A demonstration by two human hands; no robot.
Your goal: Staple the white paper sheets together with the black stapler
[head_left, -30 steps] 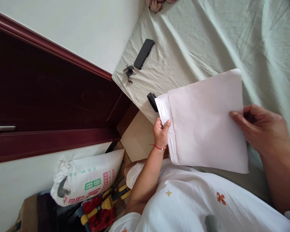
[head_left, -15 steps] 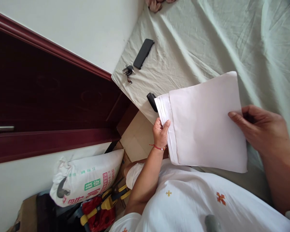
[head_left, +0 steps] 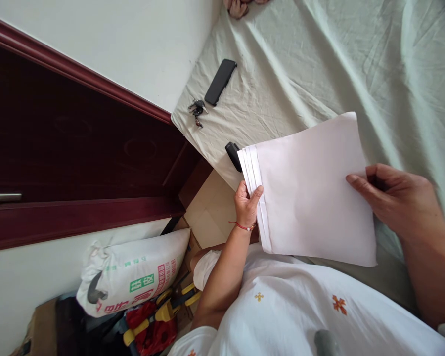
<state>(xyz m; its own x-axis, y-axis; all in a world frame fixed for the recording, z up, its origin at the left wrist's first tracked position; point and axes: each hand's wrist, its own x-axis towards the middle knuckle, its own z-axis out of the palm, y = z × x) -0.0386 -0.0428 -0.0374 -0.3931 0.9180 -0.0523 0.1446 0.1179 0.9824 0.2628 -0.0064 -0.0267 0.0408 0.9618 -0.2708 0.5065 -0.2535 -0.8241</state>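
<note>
Head view: the left hand pinches the fanned near-left edge of a stack of white sheets, held above the near edge of the bed; the right hand is closed on the opposite edge. The paper looks light, limp, slippery between sheets; it is best gripped at both edges. A phone and keys lie by the bed's left corner.

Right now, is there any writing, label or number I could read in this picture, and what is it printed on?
White sack on the floor: green and red printed characters, seen upside down and too blurred to read.
Sheets of paper, held by the left hand and right hand: blank on the side that shows.
Phone and keys on the bedsheet: no readable text.
</note>
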